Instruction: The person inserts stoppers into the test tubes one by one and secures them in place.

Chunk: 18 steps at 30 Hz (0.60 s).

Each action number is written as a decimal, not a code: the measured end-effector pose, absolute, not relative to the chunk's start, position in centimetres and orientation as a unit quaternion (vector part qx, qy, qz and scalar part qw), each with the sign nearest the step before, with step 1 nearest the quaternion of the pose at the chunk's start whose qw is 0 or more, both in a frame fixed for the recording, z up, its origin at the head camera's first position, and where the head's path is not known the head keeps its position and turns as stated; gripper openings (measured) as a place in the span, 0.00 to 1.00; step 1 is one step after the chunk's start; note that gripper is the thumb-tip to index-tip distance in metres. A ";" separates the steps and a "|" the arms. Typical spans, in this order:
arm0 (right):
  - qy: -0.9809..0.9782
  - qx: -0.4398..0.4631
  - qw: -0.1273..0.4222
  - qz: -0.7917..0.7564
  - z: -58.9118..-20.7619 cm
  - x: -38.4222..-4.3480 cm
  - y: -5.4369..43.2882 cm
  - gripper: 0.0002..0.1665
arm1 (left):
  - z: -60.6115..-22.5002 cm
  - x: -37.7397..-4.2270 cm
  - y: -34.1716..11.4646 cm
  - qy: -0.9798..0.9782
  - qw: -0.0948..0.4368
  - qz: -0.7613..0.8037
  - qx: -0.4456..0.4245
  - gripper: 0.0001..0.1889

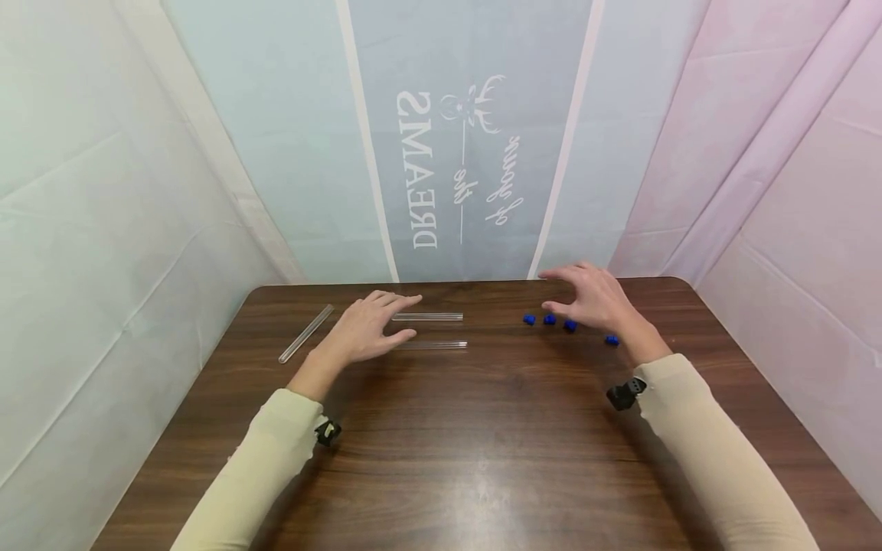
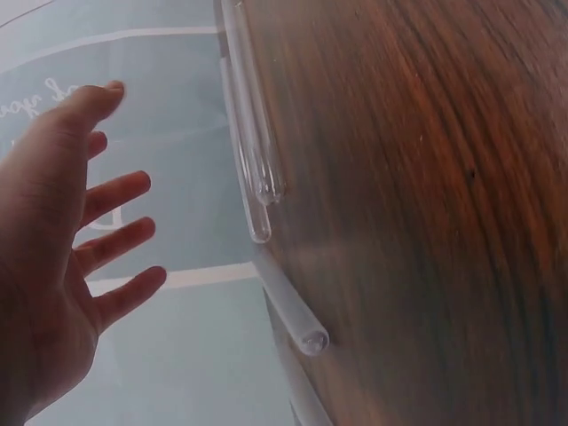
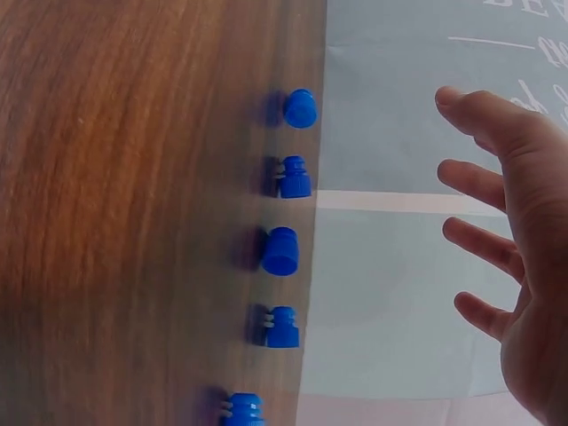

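My left hand point(image 1: 365, 325) hovers over clear test tubes, fingers spread and holding nothing. One test tube point(image 1: 306, 334) lies slanted to its left. Another tube point(image 1: 434, 316) lies crosswise at the back, with a nearer tube point(image 1: 441, 345) roughly parallel; the hand hides their left ends. Rounded ends of tubes point(image 2: 297, 306) show in the left wrist view. Above a row of small blue tube stoppers point(image 1: 549, 319) is my right hand point(image 1: 596, 298), its fingers apart and nothing in them. Several stoppers point(image 3: 280, 251) stand out in the right wrist view, ribbed at one end.
The brown wooden table point(image 1: 482, 428) has rounded far corners. Behind it hangs a grey-blue cloth point(image 1: 475, 46) with white lettering, and pale cloth walls point(image 1: 89, 229) rise at both sides. A small black camera point(image 1: 625, 393) is strapped at the right wrist.
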State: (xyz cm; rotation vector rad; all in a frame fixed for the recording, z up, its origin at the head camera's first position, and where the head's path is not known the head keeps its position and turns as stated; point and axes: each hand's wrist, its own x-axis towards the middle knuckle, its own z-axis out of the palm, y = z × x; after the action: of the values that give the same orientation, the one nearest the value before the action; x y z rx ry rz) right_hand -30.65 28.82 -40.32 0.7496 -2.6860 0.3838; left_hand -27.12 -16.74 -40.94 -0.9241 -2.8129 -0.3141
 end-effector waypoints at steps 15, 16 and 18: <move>-0.959 0.232 0.087 0.136 -42.1 -30.9 27.8 0.27 | -43.0 -27.5 -15.4 -0.933 0.029 -0.126 -0.337 0.30; -0.959 0.232 0.084 0.136 -42.3 -30.9 27.8 0.26 | -43.2 -27.6 -15.4 -0.932 0.023 -0.127 -0.338 0.29; -0.959 0.235 0.081 0.134 -42.6 -31.0 27.6 0.24 | -43.5 -27.6 -15.4 -0.932 0.013 -0.128 -0.338 0.28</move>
State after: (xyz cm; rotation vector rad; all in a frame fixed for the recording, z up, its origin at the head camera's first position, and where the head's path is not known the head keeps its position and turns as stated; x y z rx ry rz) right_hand -31.01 27.61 -42.58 0.7013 -2.8682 0.3996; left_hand -27.63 -15.41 -43.52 -1.0533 -2.9050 -0.3999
